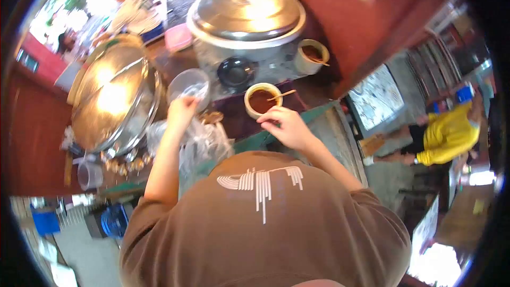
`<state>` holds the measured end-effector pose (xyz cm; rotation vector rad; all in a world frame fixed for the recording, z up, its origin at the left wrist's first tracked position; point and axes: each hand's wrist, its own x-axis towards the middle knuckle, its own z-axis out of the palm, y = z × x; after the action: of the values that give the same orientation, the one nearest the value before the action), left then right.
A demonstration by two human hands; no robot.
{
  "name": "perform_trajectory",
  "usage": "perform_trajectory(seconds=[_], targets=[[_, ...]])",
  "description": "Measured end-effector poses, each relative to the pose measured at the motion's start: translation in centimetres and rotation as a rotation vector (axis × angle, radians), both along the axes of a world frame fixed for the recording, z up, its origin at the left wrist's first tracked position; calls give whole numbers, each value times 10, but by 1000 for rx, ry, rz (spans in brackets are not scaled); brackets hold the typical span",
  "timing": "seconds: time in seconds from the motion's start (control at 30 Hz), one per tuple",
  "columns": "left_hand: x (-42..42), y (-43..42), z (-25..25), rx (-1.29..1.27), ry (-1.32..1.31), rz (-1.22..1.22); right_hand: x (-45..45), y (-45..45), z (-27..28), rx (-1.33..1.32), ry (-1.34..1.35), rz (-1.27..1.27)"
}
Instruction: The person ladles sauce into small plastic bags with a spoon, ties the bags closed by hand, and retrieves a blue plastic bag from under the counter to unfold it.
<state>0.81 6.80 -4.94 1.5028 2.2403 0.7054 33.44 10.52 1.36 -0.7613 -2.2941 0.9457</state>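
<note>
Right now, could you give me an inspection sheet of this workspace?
Surface: dark counter with green front edge.
Job's things: round clear plastic bowl; pale round tub of red-brown sauce with a wooden stick.
Clutter: crumpled translucent plastic bags, round black bowl.
Hands: left hand at the clear bowl's near rim; right hand at the tub's near rim; grips unclear.
Cables: nothing seen.
Surroundings: large lidded metal pot behind; person in yellow off right.

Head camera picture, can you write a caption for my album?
Left hand at a clear tub, right hand by a bowl of brown sauce, big lidded pot behind.
</note>
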Motion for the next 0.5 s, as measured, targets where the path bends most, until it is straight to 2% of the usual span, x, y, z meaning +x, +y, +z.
perform_trajectory(seconds=[0.03,0.07,0.13,0.17,0.2,0.23,0.3,0.4,0.43,0.5], targets=[[-6,1,-16,180,-1,2,-2,0,3,-6,-6,11],[-1,0,-10,315,-39,47,-4,0,5,-40,13,9],[15,-8,27,434,-52,47,-13,-1,12,-74,94,-6],[27,-13,51,354,-168,117,-18,-1,14,-72,153,-21],[35,-19,70,304,-313,84,-21,1,13,-80,201,-48],[37,-19,69,386,-745,-10,-28,0,17,-93,287,-44],[52,-30,84,277,-1203,-29,-37,-2,24,-222,300,-66],[78,-37,89,280,-1429,-3,-49,-4,27,-365,262,18],[84,-41,90,253,-1427,-25,-57,-10,34,-370,320,66],[91,-44,79,226,-1516,-71,-65,-12,34,-285,191,98]])
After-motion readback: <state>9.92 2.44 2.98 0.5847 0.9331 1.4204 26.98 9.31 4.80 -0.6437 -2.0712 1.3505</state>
